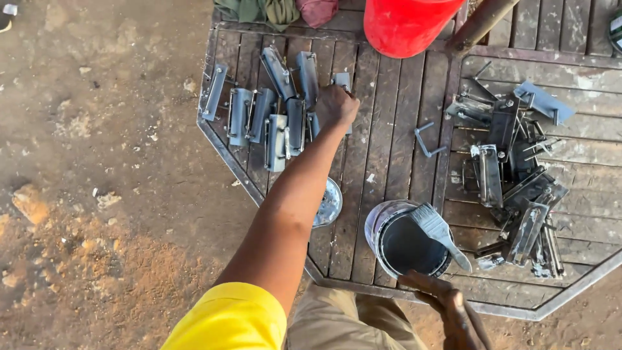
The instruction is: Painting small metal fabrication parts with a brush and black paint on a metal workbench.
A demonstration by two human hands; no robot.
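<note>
Head view, looking down: a grey-painted metal bracket (342, 83) lies at the far end of a slatted wooden counter (389, 129), its long axis running away from the person. The left hand (335, 105) closes over it, hiding most of it. Beside it sits a row of similar grey brackets (265, 110), lengthwise alike. The right hand (447, 308), partly cut off, grips the counter's near edge. Nearby stand a paint can (405, 241) with a brush (440, 232) across it, and a pile of unpainted dark brackets (518, 181).
</note>
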